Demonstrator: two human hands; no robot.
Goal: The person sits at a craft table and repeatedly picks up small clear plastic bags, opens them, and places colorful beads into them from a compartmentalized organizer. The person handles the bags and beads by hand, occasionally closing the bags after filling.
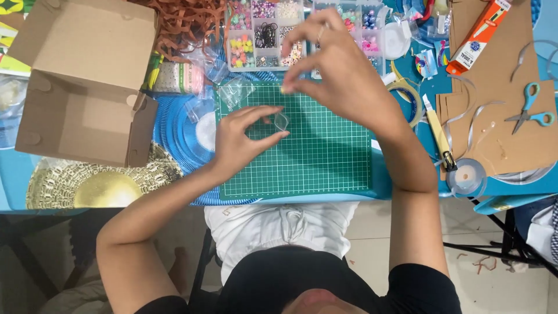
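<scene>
Blue tabletop (395,186), crowded with craft supplies, and a green cutting mat (314,157) sits dead centre. Left hand (244,136) rests on the mat, thumb and forefinger curled around a small clear loop (281,121) — it looks like thin transparent cord, hard to tell. Right hand (340,70) hovers at one o'clock from the loop, fingertips pressed together in a pinch; what they grip is too small to see. Bead organiser (264,35) at twelve, open cardboard box (81,81) at ten, scissors (530,110) at three.
</scene>
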